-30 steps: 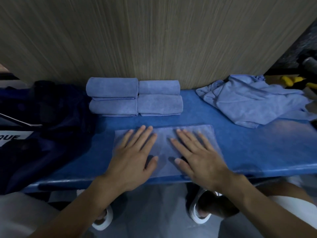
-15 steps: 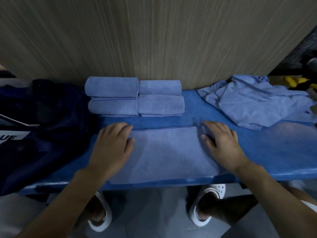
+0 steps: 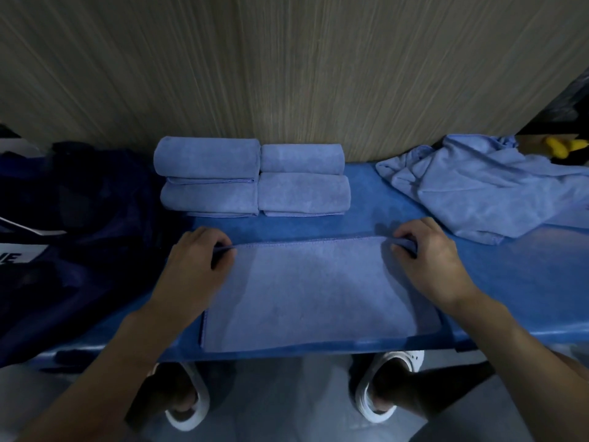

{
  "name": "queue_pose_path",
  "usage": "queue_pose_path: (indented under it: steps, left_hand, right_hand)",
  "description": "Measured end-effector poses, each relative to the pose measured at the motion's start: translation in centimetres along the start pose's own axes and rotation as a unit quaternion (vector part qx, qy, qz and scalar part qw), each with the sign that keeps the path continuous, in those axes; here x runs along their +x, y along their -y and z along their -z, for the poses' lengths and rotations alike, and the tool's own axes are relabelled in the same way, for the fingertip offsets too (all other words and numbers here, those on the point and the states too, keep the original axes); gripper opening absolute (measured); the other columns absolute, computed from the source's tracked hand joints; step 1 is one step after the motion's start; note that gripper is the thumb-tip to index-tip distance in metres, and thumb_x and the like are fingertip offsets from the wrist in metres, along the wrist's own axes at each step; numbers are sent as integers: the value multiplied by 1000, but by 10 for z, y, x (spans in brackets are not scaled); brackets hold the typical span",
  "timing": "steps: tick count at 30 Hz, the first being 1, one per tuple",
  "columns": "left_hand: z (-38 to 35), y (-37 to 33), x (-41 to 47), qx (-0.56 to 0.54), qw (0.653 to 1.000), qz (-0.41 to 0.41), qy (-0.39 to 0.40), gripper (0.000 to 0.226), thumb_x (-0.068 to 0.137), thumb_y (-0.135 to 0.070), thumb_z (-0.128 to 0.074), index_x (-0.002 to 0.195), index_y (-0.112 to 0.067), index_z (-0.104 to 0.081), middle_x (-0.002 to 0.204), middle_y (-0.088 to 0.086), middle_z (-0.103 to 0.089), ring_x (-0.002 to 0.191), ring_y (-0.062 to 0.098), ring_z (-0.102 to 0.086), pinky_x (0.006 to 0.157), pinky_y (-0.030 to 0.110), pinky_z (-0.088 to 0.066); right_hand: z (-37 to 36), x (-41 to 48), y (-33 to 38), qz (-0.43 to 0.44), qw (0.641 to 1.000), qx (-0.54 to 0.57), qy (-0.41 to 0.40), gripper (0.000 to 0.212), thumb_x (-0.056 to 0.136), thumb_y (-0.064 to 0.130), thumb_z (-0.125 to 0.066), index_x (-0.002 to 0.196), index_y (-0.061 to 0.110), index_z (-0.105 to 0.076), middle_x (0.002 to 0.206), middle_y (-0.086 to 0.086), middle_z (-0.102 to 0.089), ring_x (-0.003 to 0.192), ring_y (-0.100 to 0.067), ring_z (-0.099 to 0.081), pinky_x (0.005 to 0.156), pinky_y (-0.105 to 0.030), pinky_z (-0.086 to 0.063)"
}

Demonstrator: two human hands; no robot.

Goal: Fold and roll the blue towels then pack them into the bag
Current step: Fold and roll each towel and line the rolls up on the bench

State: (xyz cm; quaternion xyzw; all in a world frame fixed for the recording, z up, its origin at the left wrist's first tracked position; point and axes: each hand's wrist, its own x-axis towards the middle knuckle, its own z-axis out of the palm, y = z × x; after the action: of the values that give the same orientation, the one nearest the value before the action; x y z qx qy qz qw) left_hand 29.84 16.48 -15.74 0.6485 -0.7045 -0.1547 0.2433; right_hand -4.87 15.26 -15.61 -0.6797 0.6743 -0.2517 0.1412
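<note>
We face a wall (image 3: 287,74) panelled in pale wood grain, its streaks running vertically. Against it stands a table (image 3: 526,282) with a blue top, its near edge catching a faint sheen. Below it we see a grey floor (image 3: 280,397). The light is dim and cool.

Flat towel (image 3: 312,291) is lying on the desk (image 3: 510,282), its near edge running along the desk's near edge. Behind the flat towel, four rolled towels (image 3: 251,180) are sitting in a two-by-two block, touching one another and backing onto the wall panel (image 3: 287,74). Right of the flat towel and further back, a towel heap (image 3: 484,189) is lying on the desk, apart from it. Left of the flat towel, the bag (image 3: 79,218) is resting over the desk's left end. Left hand (image 3: 191,266) is pinching the flat towel's far left corner; right hand (image 3: 430,260) is pinching its far right corner. Below the flat towel's near edge, two shoes (image 3: 395,362) are standing on the floor (image 3: 287,393).
</note>
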Motion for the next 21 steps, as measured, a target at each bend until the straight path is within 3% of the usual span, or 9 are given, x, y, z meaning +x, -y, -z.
queue_pose_path:
  steps: [2,6,10,14,16,18,19,21]
  left_hand:
    - [2,-1,-1,-12,1000,-1,0,10,88,-10,-64,86,-18,-59,83,-10,-54,83,15,-51,76,31,-43]
    - [4,-3,-2,-25,1000,12,-6,8,90,-13,-63,85,-18,-59,82,-16,-53,80,5,-51,68,17,-37]
    - [3,0,-2,-39,999,29,-10,9,91,-14,-63,84,-19,-59,81,-15,-55,80,5,-53,66,15,-37]
    - [2,2,0,-38,999,31,-7,11,91,-13,-63,83,-19,-59,80,-12,-56,79,7,-54,67,16,-38]
    - [2,1,0,-37,999,35,-9,10,90,-11,-64,85,-18,-60,82,-9,-58,80,11,-54,71,24,-45]
    - [1,-3,-2,-14,999,42,-15,8,91,-15,-61,99,-16,-62,97,-2,-61,92,17,-54,85,37,-49]
    - [0,-7,-4,17,999,30,-22,18,92,-20,-57,109,-15,-61,110,1,-60,102,20,-53,93,41,-46]
    - [-3,-24,-10,72,996,-46,-27,38,92,-30,-45,123,-15,-58,129,3,-57,119,22,-49,105,42,-39]
  right_hand:
    - [1,0,2,11,1000,2,-5,16,84,6,-67,85,20,-58,89,6,-54,87,-20,-56,85,-46,-46]
    - [3,-1,1,-14,998,54,-6,14,89,8,-63,88,20,-57,78,7,-58,73,-10,-55,63,-11,-40]
    - [3,2,-3,-28,996,77,-24,4,91,8,-63,94,12,-63,74,13,-57,70,1,-54,61,-2,-37]
    - [0,6,-4,-36,995,84,-37,5,91,9,-63,88,13,-63,77,4,-61,72,-3,-56,62,-4,-38]
    - [-2,6,-2,-50,995,78,-31,1,91,12,-64,91,13,-63,81,1,-62,75,-12,-57,67,-11,-43]
    - [-3,5,1,-32,998,8,-55,15,91,18,-63,104,10,-62,95,-4,-63,93,-24,-57,83,-32,-44]
    - [-3,1,5,-5,996,-48,-71,24,93,23,-59,113,10,-61,105,-7,-62,103,-28,-55,89,-39,-41]
    - [-2,-10,17,79,988,-112,-68,40,94,33,-46,125,11,-58,123,-8,-60,118,-29,-51,98,-45,-36]
